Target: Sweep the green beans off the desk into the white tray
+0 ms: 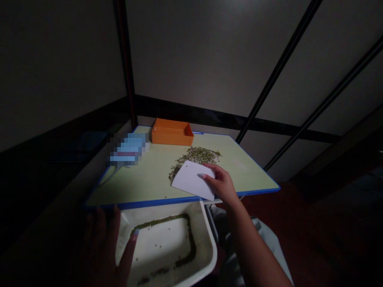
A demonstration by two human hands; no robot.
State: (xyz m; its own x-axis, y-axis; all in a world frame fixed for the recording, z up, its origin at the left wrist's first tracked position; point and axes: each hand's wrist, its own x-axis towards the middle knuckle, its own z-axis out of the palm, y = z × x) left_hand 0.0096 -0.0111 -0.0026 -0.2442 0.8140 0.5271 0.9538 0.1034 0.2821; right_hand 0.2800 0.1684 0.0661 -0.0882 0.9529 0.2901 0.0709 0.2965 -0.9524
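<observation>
My right hand (220,183) pinches a white card (191,179) between thumb and fingers. The card leans over the table's near edge, its left side beside a scatter of dark grains (173,172). Just beyond it spreads a loose pile of small green grains (203,154), like mung beans. Below the table edge is a white plastic basin (211,255), with similar grains lining the edges of its floor and a few loose ones in the middle. My left hand (109,243), in deep shadow, grips the basin's left side, thumb inside and fingers outside.
The pale green table (143,179) has a blue edge. An orange open box (172,137) stands at its back. At the left lies a pixelated light-blue item (128,149) with a white strap or cord. A thin blue item (198,132) rests by the back edge. Panelled walls rise behind.
</observation>
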